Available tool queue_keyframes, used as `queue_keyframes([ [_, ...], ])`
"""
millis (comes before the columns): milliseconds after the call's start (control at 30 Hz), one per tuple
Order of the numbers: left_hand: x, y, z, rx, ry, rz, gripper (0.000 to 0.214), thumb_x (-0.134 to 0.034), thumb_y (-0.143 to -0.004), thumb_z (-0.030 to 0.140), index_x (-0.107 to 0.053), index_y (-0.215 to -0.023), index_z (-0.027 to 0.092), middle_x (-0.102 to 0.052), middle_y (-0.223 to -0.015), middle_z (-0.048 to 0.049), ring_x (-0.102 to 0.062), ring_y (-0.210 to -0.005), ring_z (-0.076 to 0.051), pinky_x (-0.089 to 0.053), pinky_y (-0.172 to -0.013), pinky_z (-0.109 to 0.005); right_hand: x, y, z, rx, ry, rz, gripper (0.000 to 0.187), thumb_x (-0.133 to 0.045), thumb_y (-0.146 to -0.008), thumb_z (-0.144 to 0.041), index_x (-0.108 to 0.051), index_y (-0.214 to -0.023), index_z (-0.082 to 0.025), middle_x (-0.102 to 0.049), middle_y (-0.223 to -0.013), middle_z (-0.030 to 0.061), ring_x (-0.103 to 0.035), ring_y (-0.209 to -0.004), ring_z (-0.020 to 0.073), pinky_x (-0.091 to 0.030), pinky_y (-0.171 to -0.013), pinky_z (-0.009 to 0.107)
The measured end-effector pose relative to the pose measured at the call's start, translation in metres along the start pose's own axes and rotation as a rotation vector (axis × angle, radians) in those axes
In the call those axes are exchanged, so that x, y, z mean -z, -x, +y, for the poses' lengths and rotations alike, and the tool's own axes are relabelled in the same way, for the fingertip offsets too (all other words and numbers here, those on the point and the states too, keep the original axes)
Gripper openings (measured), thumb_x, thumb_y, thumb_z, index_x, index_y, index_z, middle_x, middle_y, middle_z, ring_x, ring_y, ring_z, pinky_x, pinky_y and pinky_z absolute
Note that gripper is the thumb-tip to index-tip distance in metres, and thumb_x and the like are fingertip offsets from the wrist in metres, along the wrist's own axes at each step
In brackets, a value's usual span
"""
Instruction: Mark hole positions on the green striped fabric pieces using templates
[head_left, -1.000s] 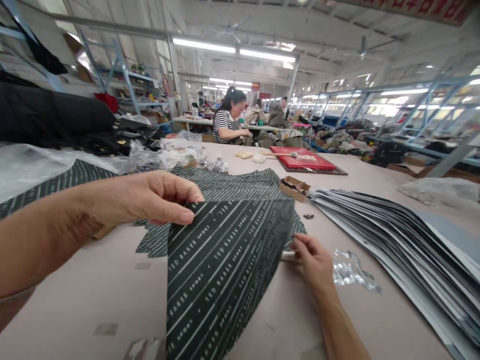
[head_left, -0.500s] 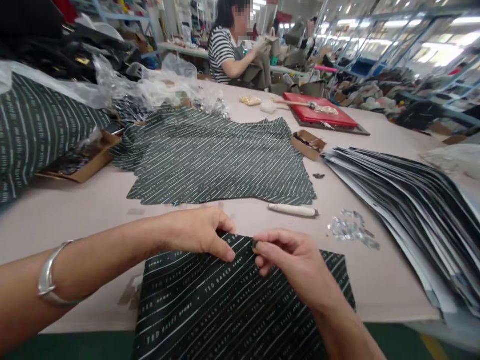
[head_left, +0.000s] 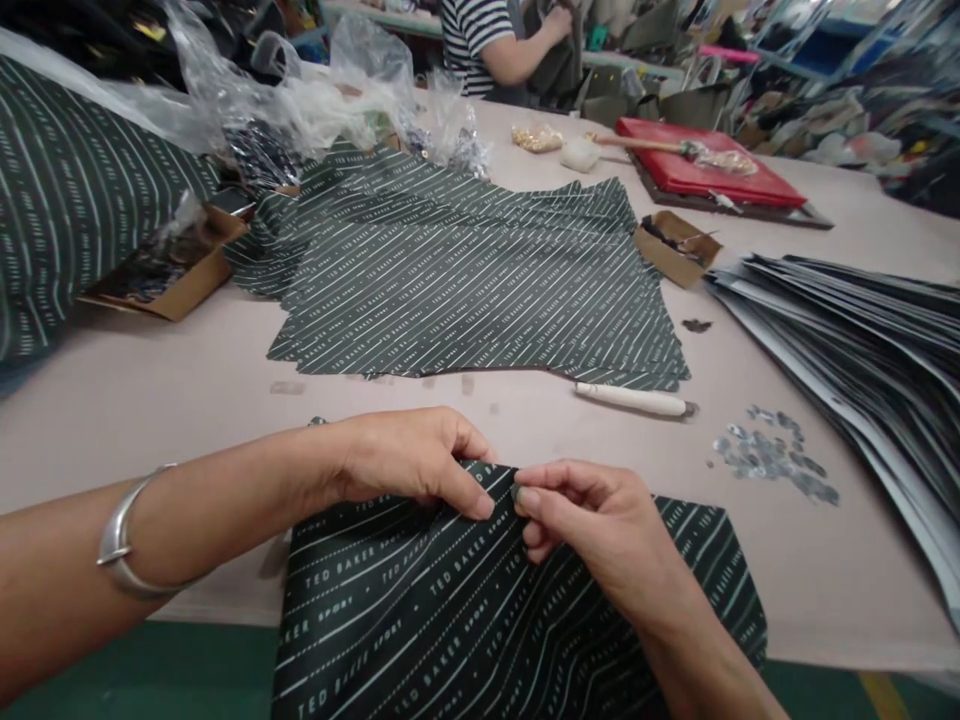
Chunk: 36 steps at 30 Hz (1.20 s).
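Closer together than a second ago, your left hand (head_left: pixel 420 460) and right hand (head_left: pixel 600 510) sit at the top edge of the dark green lettered fabric panel (head_left: pixel 480 600), lower centre of the frame. The left pinches that edge; the right pinches a small dark piece (head_left: pixel 517 492) there, perhaps a fold of it. Loosening either could let the limp, rippled panel sag out of line. It looks thin and smooth, pale-striped; shiny discs (head_left: pixel 763 456) lie at middle right.

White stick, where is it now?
The white stick lies on the table, right of centre in the head view, between the striped cloth pile and the right hand.
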<state>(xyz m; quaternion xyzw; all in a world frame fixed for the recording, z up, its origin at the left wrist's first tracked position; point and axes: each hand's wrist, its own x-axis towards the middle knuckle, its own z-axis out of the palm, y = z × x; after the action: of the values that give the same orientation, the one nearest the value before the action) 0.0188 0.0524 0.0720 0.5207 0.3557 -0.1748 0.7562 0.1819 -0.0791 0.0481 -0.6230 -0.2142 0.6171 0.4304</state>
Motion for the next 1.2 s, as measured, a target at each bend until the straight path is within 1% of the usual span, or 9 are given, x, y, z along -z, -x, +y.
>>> queue_keyframes([
  [100,0.003,-0.003,-0.004,-0.015,-0.005,-0.002,0.024,-0.075,-0.059,0.029,-0.07,-0.078,0.015,-0.058,-0.066,0.0029,-0.044,-0.055,-0.008,-0.027,-0.047,-0.019,0.001,-0.001,0.0,0.002,-0.009,-0.014,0.042,-0.091,-0.06,-0.046,-0.078,-0.083,-0.013,-0.07,-0.056,0.002,-0.064,-0.047,0.0124,-0.057,-0.05,0.023],
  [233,0.004,-0.007,-0.01,-0.038,0.046,-0.015,0.025,-0.076,-0.062,0.029,-0.069,-0.082,0.015,-0.056,-0.065,0.0036,-0.042,-0.054,-0.007,-0.026,-0.046,-0.018,0.006,-0.003,0.003,-0.017,-0.066,-0.053,0.044,-0.092,-0.059,-0.047,-0.077,-0.084,-0.014,-0.072,-0.058,0.0026,-0.066,-0.048,0.0129,-0.059,-0.052,0.025],
  [433,-0.002,-0.004,-0.014,-0.021,0.182,-0.016,0.026,-0.078,-0.062,0.027,-0.068,-0.084,0.015,-0.064,-0.07,0.0008,-0.05,-0.053,-0.008,-0.035,-0.05,-0.018,0.014,-0.001,0.014,0.075,-0.104,-0.023,0.04,-0.09,-0.066,-0.047,-0.076,-0.084,-0.014,-0.073,-0.061,0.0037,-0.067,-0.05,0.0122,-0.057,-0.051,0.021],
  [567,-0.007,-0.002,-0.014,-0.029,0.189,0.009,0.024,-0.079,-0.062,0.025,-0.067,-0.081,0.015,-0.066,-0.069,0.0,-0.054,-0.053,-0.009,-0.041,-0.05,-0.02,0.012,0.003,0.018,0.116,-0.101,-0.029,0.034,-0.088,-0.069,-0.044,-0.076,-0.082,-0.015,-0.073,-0.062,0.0029,-0.067,-0.053,0.0114,-0.057,-0.054,0.021],
  [733,-0.01,0.001,-0.013,-0.053,0.14,0.005,0.025,-0.076,-0.064,0.026,-0.071,-0.085,0.015,-0.066,-0.065,0.0008,-0.052,-0.049,-0.009,-0.042,-0.048,-0.019,0.01,0.006,0.016,0.136,-0.094,-0.047,0.026,-0.087,-0.071,-0.038,-0.076,-0.08,-0.017,-0.073,-0.061,0.0011,-0.064,-0.053,0.009,-0.054,-0.055,0.019],
  [867,-0.011,0.001,-0.013,-0.067,0.107,0.004,0.027,-0.074,-0.064,0.027,-0.072,-0.088,0.015,-0.066,-0.065,0.0,-0.055,-0.05,-0.011,-0.044,-0.049,-0.021,0.011,0.006,0.016,0.128,-0.074,-0.059,0.023,-0.086,-0.071,-0.036,-0.077,-0.079,-0.017,-0.072,-0.06,0.0011,-0.063,-0.054,0.0092,-0.053,-0.055,0.019],
  [1033,-0.011,0.001,-0.011,-0.09,0.037,0.004,0.027,-0.072,-0.067,0.029,-0.072,-0.091,0.015,-0.068,-0.072,-0.001,-0.053,-0.055,-0.01,-0.04,-0.053,-0.021,0.012,0.006,0.019,0.144,-0.04,-0.055,0.019,-0.084,-0.074,-0.034,-0.077,-0.081,-0.018,-0.072,-0.061,0.0005,-0.063,-0.055,0.009,-0.052,-0.056,0.019],
  [1133,-0.012,0.002,-0.008,-0.12,-0.091,0.019,0.026,-0.067,-0.072,0.03,-0.072,-0.093,0.015,-0.067,-0.077,-0.0005,-0.053,-0.06,-0.012,-0.04,-0.056,-0.023,0.012,0.006,0.022,0.188,0.035,-0.053,0.015,-0.079,-0.078,-0.033,-0.077,-0.083,-0.019,-0.072,-0.062,-0.0002,-0.063,-0.057,0.009,-0.051,-0.058,0.019],
  [1200,-0.015,0.004,-0.007,-0.169,-0.258,0.074,0.021,-0.063,-0.076,0.028,-0.072,-0.092,0.017,-0.067,-0.081,0.0,-0.057,-0.068,-0.014,-0.041,-0.061,-0.024,0.012,0.007,0.025,0.234,0.115,-0.041,0.013,-0.075,-0.082,-0.032,-0.077,-0.084,-0.02,-0.071,-0.063,-0.0007,-0.064,-0.059,0.0095,-0.051,-0.059,0.019],
])
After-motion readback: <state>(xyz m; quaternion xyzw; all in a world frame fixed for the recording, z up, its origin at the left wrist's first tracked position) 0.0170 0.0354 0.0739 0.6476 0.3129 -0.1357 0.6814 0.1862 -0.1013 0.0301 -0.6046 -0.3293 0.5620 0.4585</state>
